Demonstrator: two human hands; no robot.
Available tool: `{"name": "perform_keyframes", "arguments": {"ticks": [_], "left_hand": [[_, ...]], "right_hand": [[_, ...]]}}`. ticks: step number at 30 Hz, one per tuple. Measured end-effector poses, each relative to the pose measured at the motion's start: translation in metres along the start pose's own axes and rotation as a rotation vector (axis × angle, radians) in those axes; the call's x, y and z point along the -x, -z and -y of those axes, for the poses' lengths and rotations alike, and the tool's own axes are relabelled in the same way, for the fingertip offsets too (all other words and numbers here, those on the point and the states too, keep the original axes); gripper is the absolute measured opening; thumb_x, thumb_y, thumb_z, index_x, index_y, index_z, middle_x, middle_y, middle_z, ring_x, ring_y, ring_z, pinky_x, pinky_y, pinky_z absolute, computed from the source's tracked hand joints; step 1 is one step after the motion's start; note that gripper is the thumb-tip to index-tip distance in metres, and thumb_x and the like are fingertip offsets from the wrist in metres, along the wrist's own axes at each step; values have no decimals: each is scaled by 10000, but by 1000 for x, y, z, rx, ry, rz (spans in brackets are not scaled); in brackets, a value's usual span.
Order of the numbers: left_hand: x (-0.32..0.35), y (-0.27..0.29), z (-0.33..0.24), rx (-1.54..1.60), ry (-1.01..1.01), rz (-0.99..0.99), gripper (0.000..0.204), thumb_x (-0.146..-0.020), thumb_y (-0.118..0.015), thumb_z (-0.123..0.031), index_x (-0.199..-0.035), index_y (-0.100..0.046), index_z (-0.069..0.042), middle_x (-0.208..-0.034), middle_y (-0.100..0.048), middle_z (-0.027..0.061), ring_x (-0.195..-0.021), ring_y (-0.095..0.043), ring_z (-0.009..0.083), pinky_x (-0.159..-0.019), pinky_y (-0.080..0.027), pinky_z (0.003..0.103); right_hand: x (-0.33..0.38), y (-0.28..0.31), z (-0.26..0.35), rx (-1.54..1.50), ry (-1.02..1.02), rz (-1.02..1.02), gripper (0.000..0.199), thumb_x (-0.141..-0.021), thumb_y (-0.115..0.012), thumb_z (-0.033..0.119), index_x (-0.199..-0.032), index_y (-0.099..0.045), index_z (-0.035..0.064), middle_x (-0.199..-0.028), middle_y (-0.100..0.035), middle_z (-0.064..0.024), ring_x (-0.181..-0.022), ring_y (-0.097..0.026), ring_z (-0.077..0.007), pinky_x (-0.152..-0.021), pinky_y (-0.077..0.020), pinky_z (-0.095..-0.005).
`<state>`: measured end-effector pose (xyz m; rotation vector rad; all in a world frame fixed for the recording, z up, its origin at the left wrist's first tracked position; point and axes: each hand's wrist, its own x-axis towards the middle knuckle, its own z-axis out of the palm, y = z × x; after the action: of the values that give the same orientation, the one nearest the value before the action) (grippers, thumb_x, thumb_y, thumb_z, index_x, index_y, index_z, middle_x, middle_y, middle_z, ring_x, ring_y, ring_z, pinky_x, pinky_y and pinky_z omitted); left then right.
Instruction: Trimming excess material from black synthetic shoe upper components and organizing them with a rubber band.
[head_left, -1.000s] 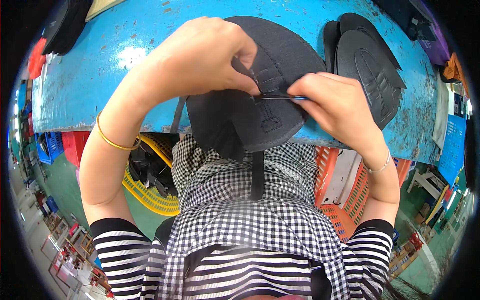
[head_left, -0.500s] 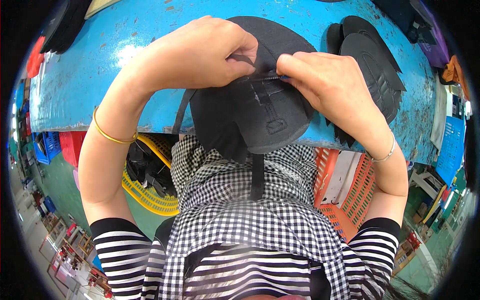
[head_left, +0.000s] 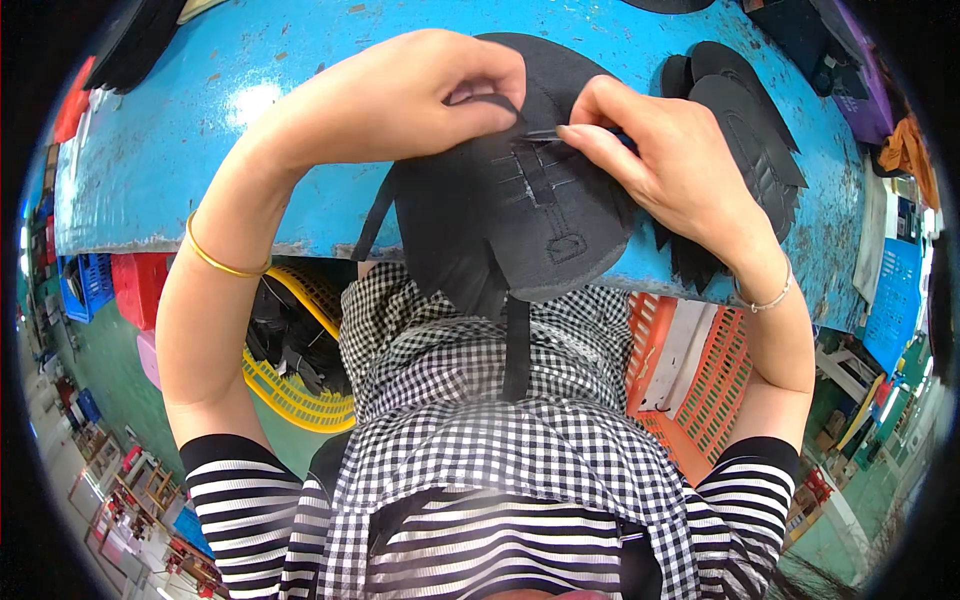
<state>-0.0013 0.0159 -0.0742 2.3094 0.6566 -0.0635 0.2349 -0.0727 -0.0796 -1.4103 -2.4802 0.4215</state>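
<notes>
A rounded black padded fabric piece [head_left: 580,215] with several short slits and a stitched patch lies on the blue table, its front edge overhanging toward my lap. A narrow black strap [head_left: 540,182] runs through the slits near its middle. My left hand [head_left: 450,95] is closed over the upper part of the piece, pinching a black strap end between thumb and fingers. To its right, my right hand [head_left: 650,150] pinches a thin silvery tool [head_left: 543,135], its tip by the upper slit. Part of that tool is hidden in the palm, where a blue bit shows.
Similar black pieces [head_left: 745,140] are stacked at the right of the blue table [head_left: 300,215]. Below stand a yellow basket [head_left: 300,405] holding black pieces and an orange crate [head_left: 715,375]. Another black strap [head_left: 516,350] hangs over my checked apron. Dark items sit at the far left corner.
Both hands have shifted slightly, with the right hand and its tool moving up and the fingers opening wider around it. More of the slits and the threaded strap shows.
</notes>
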Motion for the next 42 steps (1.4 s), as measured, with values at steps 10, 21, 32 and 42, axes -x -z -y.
{"name": "perform_keyframes", "arguments": {"ticks": [10, 21, 32, 42], "left_hand": [[20, 36, -2, 1057, -13, -593, 123, -950, -664, -134, -1031, -675, -41, -648, -596, -33, -432, -402, 3, -365, -268, 150], [31, 36, -37, 606, -10, -545, 152, -958, -645, -125, -1032, -630, 6, -745, -719, 66, -446, -465, -5, -391, -275, 143], [-1, -8, -24, 299, 9, 27, 141, -803, -758, -109, -837, -700, 15, -780, -692, 34, -756, -621, 102, -742, -494, 258], [-11, -19, -26, 59, 14, 16, 157, -782, -756, -163, -832, -699, -26, -704, -653, 99, -656, -613, 220, -657, -481, 322]], "right_hand": [[21, -30, 74, 425, 180, -50, 257, -769, -614, 117, -984, -623, -23, -1162, -647, -328, -430, -511, -88, -372, -423, -243], [9, -16, 28, -374, -50, -232, 137, -905, -610, 136, -989, -615, 28, -893, -710, -138, -681, -690, -283, -554, -534, -355], [183, 34, -88, -662, -843, -986, 292, -1060, -454, 201, -1233, -519, -24, -976, -633, -73, -631, -523, -71, -536, -402, -185], [92, -2, -7, -496, -290, -314, 169, -934, -616, 76, -1098, -579, 58, -849, -631, -54, -691, -605, -153, -610, -466, -260]]}}
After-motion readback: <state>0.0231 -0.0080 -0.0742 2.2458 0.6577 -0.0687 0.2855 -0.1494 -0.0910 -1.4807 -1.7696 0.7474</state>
